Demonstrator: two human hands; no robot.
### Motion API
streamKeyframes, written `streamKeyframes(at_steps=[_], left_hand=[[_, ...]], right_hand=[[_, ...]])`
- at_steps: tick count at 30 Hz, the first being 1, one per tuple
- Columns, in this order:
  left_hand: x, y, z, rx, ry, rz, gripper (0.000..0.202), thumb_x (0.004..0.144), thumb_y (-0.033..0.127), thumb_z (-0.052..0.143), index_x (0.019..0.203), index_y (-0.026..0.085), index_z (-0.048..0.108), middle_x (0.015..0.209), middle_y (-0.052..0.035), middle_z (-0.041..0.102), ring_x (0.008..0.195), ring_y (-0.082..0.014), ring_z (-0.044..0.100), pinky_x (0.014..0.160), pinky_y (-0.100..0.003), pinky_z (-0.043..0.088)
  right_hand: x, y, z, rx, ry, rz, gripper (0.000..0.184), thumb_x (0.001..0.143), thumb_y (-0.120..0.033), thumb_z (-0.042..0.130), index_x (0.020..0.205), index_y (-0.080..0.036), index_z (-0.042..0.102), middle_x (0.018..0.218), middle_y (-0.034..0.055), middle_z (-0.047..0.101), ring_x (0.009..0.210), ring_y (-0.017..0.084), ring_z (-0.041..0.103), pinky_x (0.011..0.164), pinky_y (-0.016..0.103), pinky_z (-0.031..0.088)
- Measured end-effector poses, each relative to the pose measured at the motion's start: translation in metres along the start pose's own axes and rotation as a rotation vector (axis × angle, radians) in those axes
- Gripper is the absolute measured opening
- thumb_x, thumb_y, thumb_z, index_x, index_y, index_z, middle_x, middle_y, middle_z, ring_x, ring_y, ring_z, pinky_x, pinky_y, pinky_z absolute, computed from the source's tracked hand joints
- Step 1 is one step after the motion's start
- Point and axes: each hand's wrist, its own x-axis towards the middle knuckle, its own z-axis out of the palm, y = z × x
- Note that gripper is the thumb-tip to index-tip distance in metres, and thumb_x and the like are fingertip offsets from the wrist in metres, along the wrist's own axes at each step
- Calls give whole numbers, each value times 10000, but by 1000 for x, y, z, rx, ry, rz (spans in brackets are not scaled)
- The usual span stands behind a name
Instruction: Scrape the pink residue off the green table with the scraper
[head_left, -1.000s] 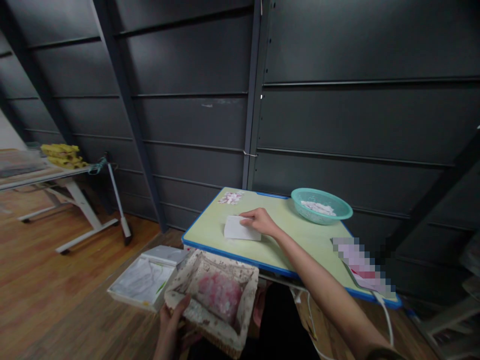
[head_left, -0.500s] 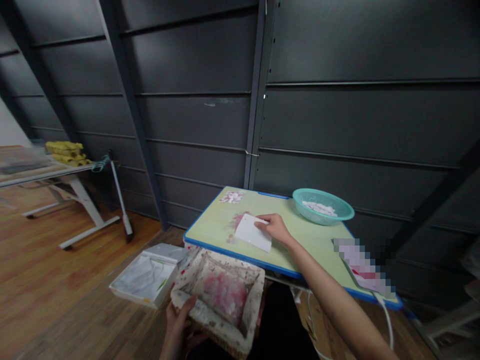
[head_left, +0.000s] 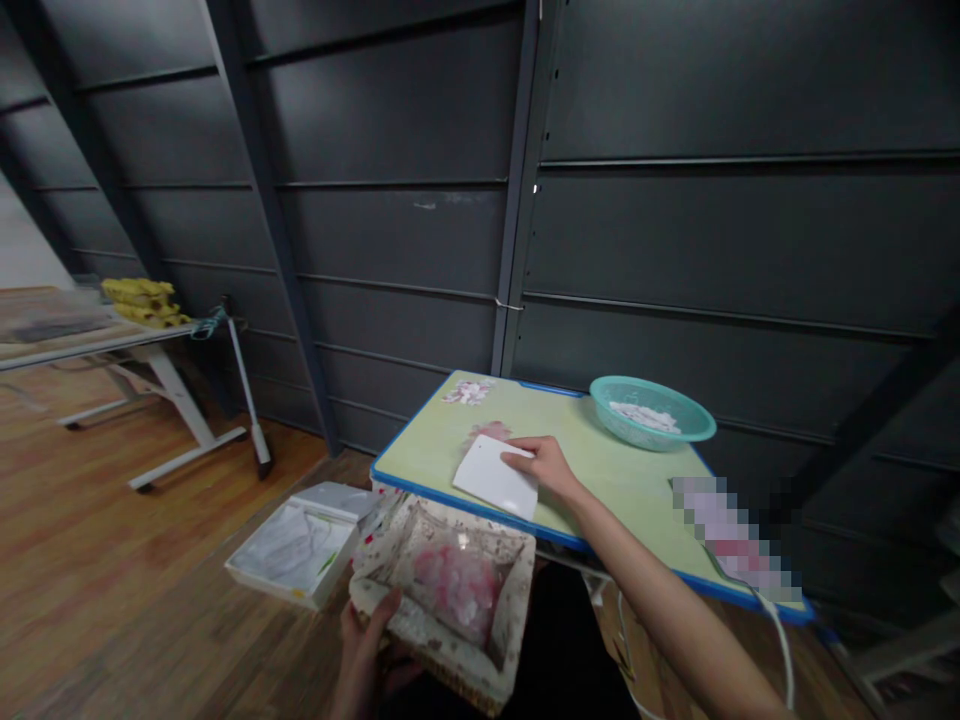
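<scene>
My right hand (head_left: 541, 466) grips a flat white scraper card (head_left: 495, 477) by its right side, fingers on top. The card rests on the pale yellow tabletop close to its front edge, partly over a smear of pinkish-red bits (head_left: 487, 432). My left hand (head_left: 369, 630) is closed around the near left rim of a stained, lined box (head_left: 517, 600). That box sits just below the table's front edge, above my lap. Inside lie wet-looking pink and white pieces (head_left: 457, 580).
At the back left of the yellow table (head_left: 409, 440) lies a heap of pale flakes (head_left: 469, 391). A turquoise basket (head_left: 705, 425) with white pieces stands at the back right, near a blurred-out device (head_left: 739, 540) with a cable. An open white box (head_left: 289, 545) is at left.
The scraper card has slid a little toward me and left, nearer the table's front edge, with my right hand. My left hand still holds the box.
</scene>
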Motion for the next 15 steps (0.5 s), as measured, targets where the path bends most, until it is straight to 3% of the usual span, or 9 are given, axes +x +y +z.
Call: streamKeyframes(at_steps=[3, 5, 10, 15], left_hand=[[2, 0, -1, -11, 10, 9, 583, 649, 410, 692, 1126, 314, 371, 1047, -72, 530, 610, -236, 654, 533, -479, 563], [5, 2, -4, -16, 19, 9, 576, 644, 401, 693, 1120, 321, 381, 1033, -63, 535, 604, -220, 644, 532, -466, 562], [18, 5, -10, 50, 89, 3, 648, 621, 458, 704, 1171, 327, 388, 1025, -51, 527, 606, -198, 620, 515, -430, 558], [21, 5, -9, 28, 74, 3, 684, 614, 466, 712, 1207, 322, 404, 1019, -60, 535, 630, -214, 634, 540, -446, 560]], right_hand=[[7, -2, -3, -109, 178, -44, 381, 683, -338, 614, 958, -112, 751, 908, 104, 732, 717, 227, 634, 612, 288, 457], [12, -1, -4, -197, 212, -52, 350, 689, -298, 590, 938, -118, 757, 936, 107, 732, 764, 243, 644, 655, 299, 465], [20, 11, 3, -178, 124, -53, 382, 687, -301, 586, 982, -117, 744, 877, 73, 740, 718, 223, 638, 622, 288, 461], [33, 13, 11, -109, 96, -52, 364, 657, -292, 622, 955, -128, 751, 920, 75, 732, 756, 225, 636, 627, 288, 462]])
